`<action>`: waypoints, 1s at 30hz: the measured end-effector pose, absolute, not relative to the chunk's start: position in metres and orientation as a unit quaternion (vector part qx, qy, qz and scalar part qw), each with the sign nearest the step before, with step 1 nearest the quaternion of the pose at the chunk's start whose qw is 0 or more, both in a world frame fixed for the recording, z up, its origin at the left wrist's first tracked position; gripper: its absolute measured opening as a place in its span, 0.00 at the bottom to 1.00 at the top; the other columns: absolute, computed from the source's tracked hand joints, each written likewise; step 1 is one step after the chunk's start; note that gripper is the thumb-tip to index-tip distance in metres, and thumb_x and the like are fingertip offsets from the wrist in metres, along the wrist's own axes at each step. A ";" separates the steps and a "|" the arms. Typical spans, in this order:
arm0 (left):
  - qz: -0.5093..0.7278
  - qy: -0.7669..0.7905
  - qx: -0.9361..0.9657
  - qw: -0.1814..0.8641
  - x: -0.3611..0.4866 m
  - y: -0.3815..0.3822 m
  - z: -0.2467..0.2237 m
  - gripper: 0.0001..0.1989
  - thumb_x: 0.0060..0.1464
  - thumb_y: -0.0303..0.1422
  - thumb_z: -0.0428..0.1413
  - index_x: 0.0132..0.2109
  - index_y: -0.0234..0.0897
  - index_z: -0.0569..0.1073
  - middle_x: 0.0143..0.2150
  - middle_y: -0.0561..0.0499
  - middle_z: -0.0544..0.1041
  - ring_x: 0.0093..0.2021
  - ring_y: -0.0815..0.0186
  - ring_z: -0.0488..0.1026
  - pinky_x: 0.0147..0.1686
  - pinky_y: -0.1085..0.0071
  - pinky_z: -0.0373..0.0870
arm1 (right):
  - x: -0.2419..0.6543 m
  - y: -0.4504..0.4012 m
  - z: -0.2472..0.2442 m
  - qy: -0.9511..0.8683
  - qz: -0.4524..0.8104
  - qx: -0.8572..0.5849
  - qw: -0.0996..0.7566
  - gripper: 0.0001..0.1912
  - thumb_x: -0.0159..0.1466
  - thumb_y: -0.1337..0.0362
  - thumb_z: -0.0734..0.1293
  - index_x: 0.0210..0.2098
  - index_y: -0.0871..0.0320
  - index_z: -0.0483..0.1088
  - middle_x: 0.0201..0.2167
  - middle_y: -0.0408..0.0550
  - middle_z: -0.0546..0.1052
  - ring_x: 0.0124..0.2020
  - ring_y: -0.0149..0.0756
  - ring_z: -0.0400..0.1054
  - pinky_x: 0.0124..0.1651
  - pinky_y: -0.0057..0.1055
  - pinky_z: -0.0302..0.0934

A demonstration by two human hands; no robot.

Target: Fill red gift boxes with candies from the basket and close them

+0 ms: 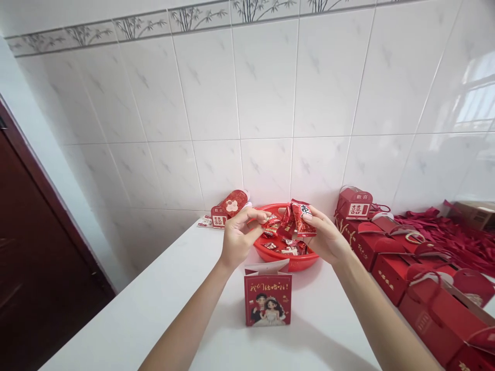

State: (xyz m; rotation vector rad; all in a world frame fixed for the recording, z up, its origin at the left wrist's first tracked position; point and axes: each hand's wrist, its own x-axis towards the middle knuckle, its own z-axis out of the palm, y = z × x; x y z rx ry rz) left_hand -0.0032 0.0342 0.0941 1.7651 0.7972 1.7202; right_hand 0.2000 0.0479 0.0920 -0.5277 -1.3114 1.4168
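Note:
Above a red plastic basket [284,264], my right hand [327,237] grips red wrapped candies [303,218], the largest with a dark character on its wrapper. Just to their left, my left hand [240,237] pinches a small red wrapped candy [271,222] between thumb and fingertips. Several more small candies [291,249] lie inside the basket. In front of it, nearer to me, a small red gift box [268,301] stands upright on the white table with its top flaps open. A cartoon couple and gold lettering decorate its front. What lies inside the box is hidden.
Behind my left hand, a closed red gift box [231,207] sits against the tiled wall. Several red handled boxes [394,273] crowd the right side, with a pile of dark red ribbon-like material [448,237] and a cardboard carton [474,214] behind. The white table [162,309] extends left towards a dark door.

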 end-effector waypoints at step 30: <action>0.165 0.348 0.858 0.339 -0.052 0.032 0.088 0.12 0.60 0.33 0.56 0.47 0.39 0.82 0.47 0.48 0.82 0.48 0.59 0.77 0.46 0.69 0.69 | 0.235 0.019 0.106 -0.741 0.470 -0.258 0.405 0.13 0.62 0.57 0.73 0.44 0.56 0.73 0.35 0.47 0.77 0.36 0.37 0.73 0.37 0.30 0.71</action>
